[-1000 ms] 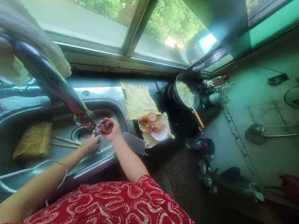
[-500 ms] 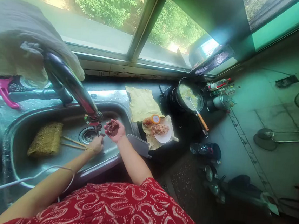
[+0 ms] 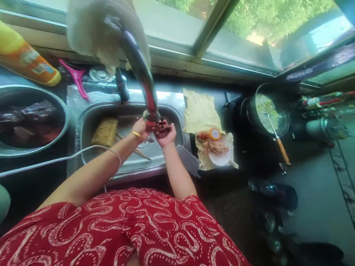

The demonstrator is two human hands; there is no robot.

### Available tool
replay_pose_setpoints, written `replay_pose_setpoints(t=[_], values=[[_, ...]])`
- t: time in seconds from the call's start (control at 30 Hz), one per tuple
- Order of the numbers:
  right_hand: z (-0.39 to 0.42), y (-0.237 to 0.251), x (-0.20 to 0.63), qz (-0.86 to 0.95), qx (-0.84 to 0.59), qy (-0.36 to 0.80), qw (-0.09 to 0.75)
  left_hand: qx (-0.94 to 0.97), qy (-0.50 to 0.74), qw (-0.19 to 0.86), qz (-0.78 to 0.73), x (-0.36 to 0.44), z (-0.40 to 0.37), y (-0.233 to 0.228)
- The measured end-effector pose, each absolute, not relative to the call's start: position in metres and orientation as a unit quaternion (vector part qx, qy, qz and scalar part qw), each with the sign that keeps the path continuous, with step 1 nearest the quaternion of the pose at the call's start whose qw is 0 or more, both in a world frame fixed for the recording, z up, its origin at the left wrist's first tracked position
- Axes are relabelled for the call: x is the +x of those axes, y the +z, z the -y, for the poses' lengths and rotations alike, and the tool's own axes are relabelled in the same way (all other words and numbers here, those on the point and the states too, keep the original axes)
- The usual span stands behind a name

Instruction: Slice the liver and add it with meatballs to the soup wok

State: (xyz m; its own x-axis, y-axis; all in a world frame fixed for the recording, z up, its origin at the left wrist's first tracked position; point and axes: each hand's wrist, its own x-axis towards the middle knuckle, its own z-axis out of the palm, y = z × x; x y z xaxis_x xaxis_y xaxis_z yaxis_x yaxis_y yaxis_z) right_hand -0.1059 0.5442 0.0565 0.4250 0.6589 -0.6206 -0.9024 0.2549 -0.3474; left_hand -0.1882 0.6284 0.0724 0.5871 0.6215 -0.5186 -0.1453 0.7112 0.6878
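My right hand cups dark reddish pieces of meat directly under the spout of the curved tap, over the steel sink. My left hand is raised beside it, next to the spout's tip, with a bangle on the wrist; whether it holds a piece is hidden by the tap. A grey cloth hangs over the top of the tap.
A yellow scrubber and chopsticks lie in the sink. A steel bowl of dark meat stands at left, an orange bottle behind it. Right of the sink are a knife, a plate and a pan with a ladle.
The view has swung left, bringing the bowl and bottle into sight. My left hand has risen from the sink floor near the drain up to the tap spout beside my right hand.
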Motion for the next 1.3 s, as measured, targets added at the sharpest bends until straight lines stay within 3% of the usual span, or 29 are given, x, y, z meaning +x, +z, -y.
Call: replay_pose_setpoints(t=[0.13,0.3,0.43,0.57,0.87,1.0,1.2,1.3], values=[[-0.572,0.062,-0.127,-0.158,-0.306,0.495,0.798,0.395,0.347,0.749,-0.403,-0.183,-0.627,0.084],[-0.602,0.076,-0.16,-0.101,-0.336,0.497,0.793,0.564,0.347,0.628,-0.41,-0.206,-0.628,0.076],[-0.6,0.089,-0.176,-0.039,-0.433,0.463,0.773,0.379,0.381,0.736,-0.411,-0.206,-0.628,0.076],[-0.58,0.105,-0.168,0.051,-0.459,0.421,0.781,0.192,0.311,0.844,-0.393,-0.198,-0.634,0.082],[-0.546,0.115,-0.146,0.045,-0.46,0.403,0.79,0.079,0.234,0.886,-0.392,-0.197,-0.635,0.097],[-0.542,0.106,-0.142,0.06,-0.512,0.315,0.797,0.033,0.206,0.907,-0.365,-0.204,-0.624,0.099],[-0.542,0.076,-0.149,0.176,-0.629,0.307,0.692,-0.053,0.187,0.921,-0.337,-0.218,-0.614,0.106],[-0.54,0.068,-0.15,0.297,-0.684,0.242,0.621,-0.062,0.191,0.925,-0.323,-0.223,-0.617,0.103]])
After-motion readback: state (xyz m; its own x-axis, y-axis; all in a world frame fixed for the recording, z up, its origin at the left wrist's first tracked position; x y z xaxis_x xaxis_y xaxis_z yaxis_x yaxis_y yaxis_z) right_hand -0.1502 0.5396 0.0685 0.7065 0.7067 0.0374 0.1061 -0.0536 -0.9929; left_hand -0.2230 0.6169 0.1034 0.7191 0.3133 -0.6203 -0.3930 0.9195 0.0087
